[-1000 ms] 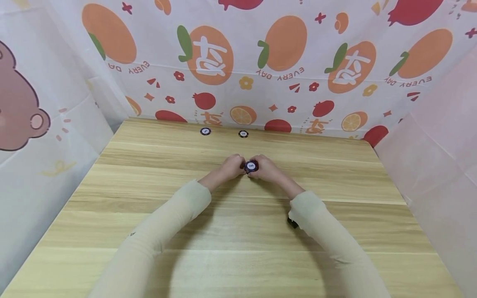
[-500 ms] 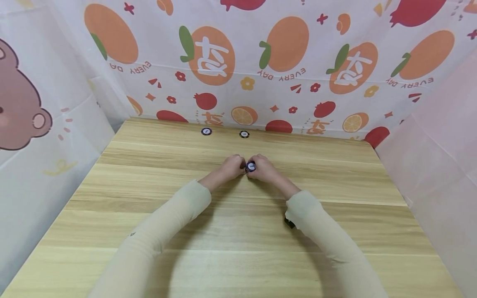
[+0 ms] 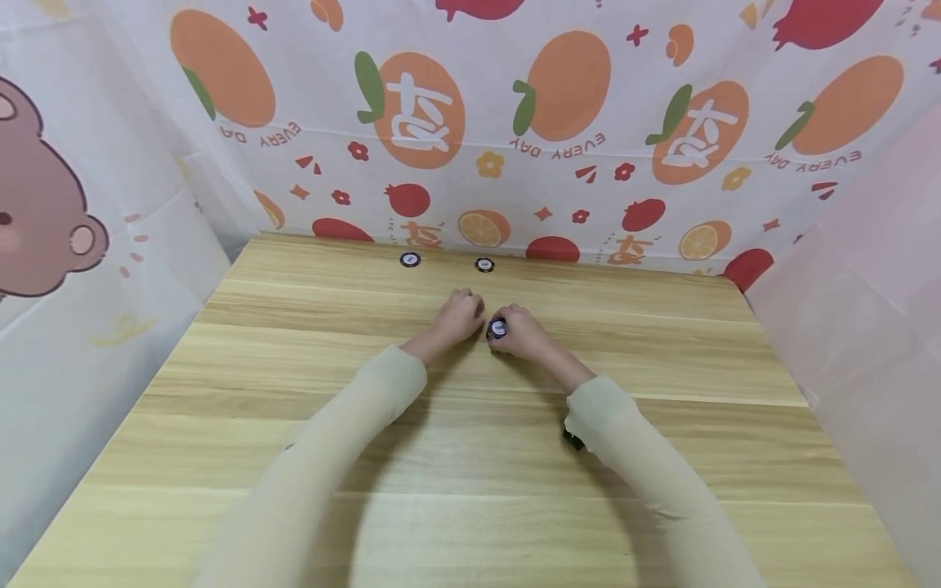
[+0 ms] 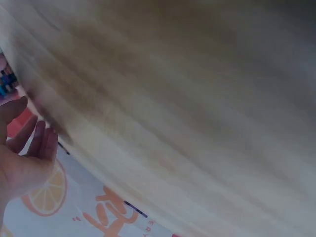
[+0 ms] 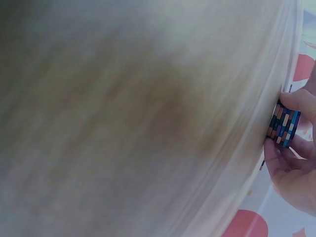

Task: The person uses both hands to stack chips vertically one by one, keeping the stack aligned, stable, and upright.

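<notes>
A stack of poker chips (image 3: pixel 497 328) stands near the middle of the table, its top chip marked with a number on a white centre. My right hand (image 3: pixel 524 333) grips it from the right, and in the right wrist view the thumb and fingers hold the striped edges of the stack (image 5: pixel 284 124). My left hand (image 3: pixel 459 315) is just left of the stack and apart from it. Loosely bent fingers with nothing between them show on the left hand (image 4: pixel 27 160) in the left wrist view.
Two single chips lie flat near the table's back edge, a purple-rimmed chip (image 3: pixel 410 260) and a black-rimmed chip (image 3: pixel 484 265). Behind them hangs a fruit-print curtain (image 3: pixel 559 163). A small black object (image 3: pixel 573 439) shows by the right sleeve.
My left hand has let go of the stack's left side and moved slightly back towards the curtain. The right hand still holds the stack in about the same place.
</notes>
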Action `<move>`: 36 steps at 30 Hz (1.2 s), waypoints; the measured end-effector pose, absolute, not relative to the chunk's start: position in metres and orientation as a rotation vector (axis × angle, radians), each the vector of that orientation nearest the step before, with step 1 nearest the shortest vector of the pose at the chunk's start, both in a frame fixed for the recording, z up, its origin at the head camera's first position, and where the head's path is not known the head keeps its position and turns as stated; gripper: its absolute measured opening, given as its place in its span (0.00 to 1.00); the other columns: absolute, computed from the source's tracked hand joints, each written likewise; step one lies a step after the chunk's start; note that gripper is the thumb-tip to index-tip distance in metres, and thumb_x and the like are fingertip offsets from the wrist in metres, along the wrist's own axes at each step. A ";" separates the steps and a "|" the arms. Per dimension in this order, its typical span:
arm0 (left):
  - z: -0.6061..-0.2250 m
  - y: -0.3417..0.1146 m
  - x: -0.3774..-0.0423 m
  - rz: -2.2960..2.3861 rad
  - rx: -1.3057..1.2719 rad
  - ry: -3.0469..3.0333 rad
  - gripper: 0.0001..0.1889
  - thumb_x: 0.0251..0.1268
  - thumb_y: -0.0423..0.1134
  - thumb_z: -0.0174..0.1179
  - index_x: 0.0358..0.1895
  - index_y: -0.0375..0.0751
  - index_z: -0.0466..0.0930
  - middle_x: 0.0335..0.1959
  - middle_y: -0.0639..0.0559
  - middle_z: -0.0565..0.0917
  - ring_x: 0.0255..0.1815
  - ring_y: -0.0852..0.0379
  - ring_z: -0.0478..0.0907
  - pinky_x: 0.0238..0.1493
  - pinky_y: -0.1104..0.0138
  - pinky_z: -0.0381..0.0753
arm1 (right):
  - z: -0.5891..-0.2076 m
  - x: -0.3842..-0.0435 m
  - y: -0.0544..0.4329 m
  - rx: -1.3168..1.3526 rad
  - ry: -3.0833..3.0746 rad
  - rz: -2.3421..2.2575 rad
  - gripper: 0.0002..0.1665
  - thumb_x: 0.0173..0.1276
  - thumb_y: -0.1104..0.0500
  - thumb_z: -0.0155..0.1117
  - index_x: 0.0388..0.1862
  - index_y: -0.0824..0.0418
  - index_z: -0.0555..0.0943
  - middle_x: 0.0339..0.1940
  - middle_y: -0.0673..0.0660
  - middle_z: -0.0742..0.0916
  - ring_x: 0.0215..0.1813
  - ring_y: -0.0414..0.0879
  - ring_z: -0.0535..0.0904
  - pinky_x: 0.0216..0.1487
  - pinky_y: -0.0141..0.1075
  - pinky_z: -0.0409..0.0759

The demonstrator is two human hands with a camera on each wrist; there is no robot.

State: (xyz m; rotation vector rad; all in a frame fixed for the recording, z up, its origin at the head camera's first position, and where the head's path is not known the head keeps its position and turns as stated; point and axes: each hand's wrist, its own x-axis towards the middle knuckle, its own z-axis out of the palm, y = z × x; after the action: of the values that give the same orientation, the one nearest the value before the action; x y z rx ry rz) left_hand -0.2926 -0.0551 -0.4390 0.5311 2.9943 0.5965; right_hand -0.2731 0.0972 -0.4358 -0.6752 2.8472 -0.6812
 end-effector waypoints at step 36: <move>-0.427 -0.038 -0.349 0.005 0.593 2.948 0.22 0.68 0.34 0.42 0.64 0.31 0.61 0.62 0.39 0.65 0.63 0.44 0.61 0.61 0.56 0.59 | -0.438 -0.282 0.102 -0.654 2.814 -0.629 0.24 0.52 0.57 0.71 0.46 0.66 0.76 0.42 0.59 0.76 0.45 0.51 0.72 0.47 0.38 0.71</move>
State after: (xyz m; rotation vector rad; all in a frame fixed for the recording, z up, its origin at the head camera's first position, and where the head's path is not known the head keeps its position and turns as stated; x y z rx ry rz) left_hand -0.3493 -0.0384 -0.4267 0.5935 2.9484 0.0050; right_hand -0.2818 0.1016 -0.4380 -0.6545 2.8140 -0.6286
